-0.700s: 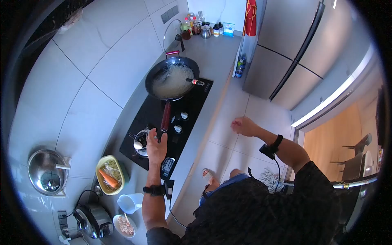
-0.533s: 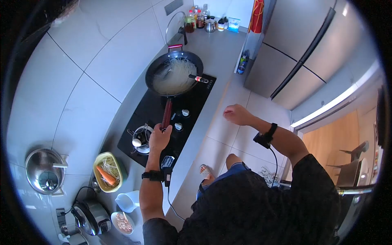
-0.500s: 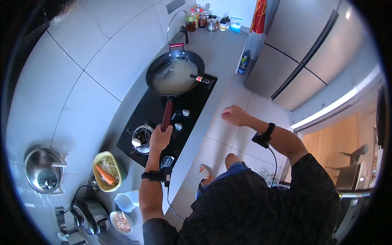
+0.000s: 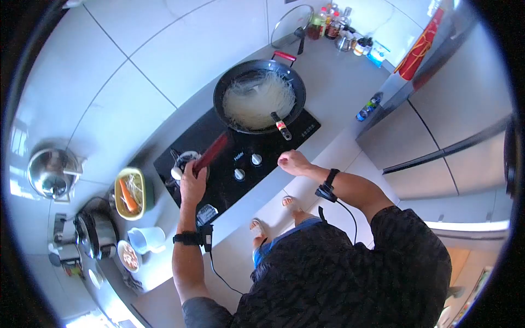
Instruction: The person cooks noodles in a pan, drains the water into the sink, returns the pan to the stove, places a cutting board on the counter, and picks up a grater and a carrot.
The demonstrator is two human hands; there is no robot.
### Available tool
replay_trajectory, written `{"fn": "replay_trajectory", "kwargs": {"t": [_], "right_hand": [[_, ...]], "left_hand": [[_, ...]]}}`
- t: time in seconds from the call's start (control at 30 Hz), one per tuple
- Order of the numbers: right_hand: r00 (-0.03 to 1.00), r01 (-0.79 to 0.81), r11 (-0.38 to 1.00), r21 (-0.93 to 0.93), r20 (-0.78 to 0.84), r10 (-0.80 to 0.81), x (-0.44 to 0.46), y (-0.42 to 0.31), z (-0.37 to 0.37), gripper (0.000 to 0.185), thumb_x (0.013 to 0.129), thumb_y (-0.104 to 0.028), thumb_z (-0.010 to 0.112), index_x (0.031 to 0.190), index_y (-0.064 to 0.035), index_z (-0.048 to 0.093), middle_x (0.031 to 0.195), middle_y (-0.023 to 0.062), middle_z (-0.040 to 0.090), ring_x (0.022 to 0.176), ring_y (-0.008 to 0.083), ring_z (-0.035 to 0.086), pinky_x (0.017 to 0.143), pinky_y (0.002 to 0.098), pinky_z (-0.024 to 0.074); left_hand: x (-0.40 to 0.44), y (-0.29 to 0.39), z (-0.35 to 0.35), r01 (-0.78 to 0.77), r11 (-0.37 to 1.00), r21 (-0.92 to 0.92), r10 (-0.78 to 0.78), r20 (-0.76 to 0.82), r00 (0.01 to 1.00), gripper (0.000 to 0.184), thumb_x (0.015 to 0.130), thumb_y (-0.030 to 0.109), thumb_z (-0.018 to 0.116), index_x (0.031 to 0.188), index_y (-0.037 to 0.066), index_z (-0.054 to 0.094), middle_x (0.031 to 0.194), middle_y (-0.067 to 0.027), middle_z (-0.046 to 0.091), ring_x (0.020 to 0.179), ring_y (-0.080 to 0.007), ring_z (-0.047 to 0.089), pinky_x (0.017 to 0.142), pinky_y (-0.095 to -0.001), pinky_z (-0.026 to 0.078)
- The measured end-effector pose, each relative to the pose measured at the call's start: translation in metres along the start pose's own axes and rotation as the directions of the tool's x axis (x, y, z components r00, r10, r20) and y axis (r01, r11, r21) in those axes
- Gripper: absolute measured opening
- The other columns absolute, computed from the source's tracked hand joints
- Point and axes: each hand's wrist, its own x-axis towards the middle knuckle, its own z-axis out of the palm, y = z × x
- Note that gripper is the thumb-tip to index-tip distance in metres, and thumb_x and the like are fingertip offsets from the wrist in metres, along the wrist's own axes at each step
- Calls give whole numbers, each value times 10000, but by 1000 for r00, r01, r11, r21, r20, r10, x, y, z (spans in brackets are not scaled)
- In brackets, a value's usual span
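My left hand is closed round the end of the dark red wok handle, above the near burner. The black wok sits on the far part of the black cooktop and holds pale thin noodles in cloudy liquid. A utensil with a black and red handle leans over the wok's rim. My right hand hovers near the cooktop's front edge with its fingers curled; what they hold, if anything, is too small to make out.
A yellow-green basket holds a carrot and pale shreds. Close by are a clear jug, a bowl of pink pieces and a rice cooker. Bottles and a glass lid stand at the back; a fridge is right.
My left hand, open at first, has closed on the wok handle. The view has turned, and my right hand has come nearer to the cooktop.
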Motion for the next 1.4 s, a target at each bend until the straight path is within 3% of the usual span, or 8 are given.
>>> {"fn": "replay_trajectory", "kwargs": {"t": [0.3, 0.63, 0.9, 1.0, 1.07, 1.13, 1.33, 1.4], "right_hand": [[976, -92, 957, -273, 164, 141, 61, -80, 33, 407, 897, -354, 559, 885, 27, 704, 917, 262, 688, 910, 421, 676, 828, 488, 544], [913, -58, 855, -516, 318, 254, 97, -101, 53, 238, 830, -165, 587, 949, -23, 736, 999, 218, 713, 959, 359, 702, 786, 451, 574], [948, 101, 810, -578, 303, 97, 64, -109, 37, 211, 859, -200, 594, 883, -40, 729, 929, 161, 728, 848, 329, 718, 706, 456, 564], [813, 320, 942, -98, 539, -219, 31, -155, -47, 186, 877, -226, 607, 965, -103, 715, 890, 117, 721, 771, 308, 708, 695, 446, 552], [915, 375, 926, -38, 179, -362, 40, -149, -89, 159, 872, -256, 615, 957, -152, 701, 834, 119, 707, 746, 281, 696, 687, 446, 555], [951, 291, 881, -373, 16, -308, 69, -142, -138, 304, 897, -143, 565, 1185, -190, 650, 875, 99, 681, 794, 315, 671, 709, 418, 540], [720, 667, 560, -491, 619, -315, 134, -79, -150, 406, 806, -136, 656, 1197, -243, 647, 954, 151, 651, 916, 355, 659, 760, 493, 522], [716, 685, 542, -487, 589, -375, 140, -78, -149, 228, 783, -148, 678, 1008, -155, 640, 894, 140, 634, 850, 349, 656, 679, 481, 516]], "left_hand": [[-122, -53, 3, 213, 822, -529, -350, -174, 920, 492, 924, 163, 627, 1348, -30, 471, 1002, -78, 615, 754, -108, 583, 641, -256, 493], [-397, -170, 37, 612, 315, -726, -857, 59, 512, 288, 912, 196, 643, 1135, 31, 567, 797, -75, 621, 575, -151, 586, 427, -262, 433], [-417, -155, 51, 748, 102, -656, -894, 270, 358, 288, 935, 170, 559, 1184, 28, 588, 858, -101, 651, 616, -185, 631, 474, -291, 488], [-413, -166, 56, 689, 6, -725, -867, 339, 364, 313, 917, 203, 652, 1187, 84, 547, 816, -94, 624, 584, -223, 613, 435, -307, 465], [-412, -169, 59, 698, 83, -711, -873, 286, 395, 319, 917, 209, 654, 1189, 78, 550, 820, -101, 633, 603, -232, 631, 445, -314, 483], [-410, -171, 58, 711, 131, -690, -865, 271, 422, 322, 919, 217, 654, 1189, 71, 555, 825, -103, 641, 619, -233, 644, 452, -320, 494], [-378, -141, 44, 751, 185, -633, -863, 262, 433, 313, 944, 183, 550, 1209, 18, 576, 887, -102, 658, 656, -179, 642, 506, -286, 507], [-384, -140, 46, 729, 224, -647, -860, 220, 460, 318, 946, 185, 551, 1216, 19, 570, 885, -102, 658, 657, -178, 643, 507, -285, 510]]}}
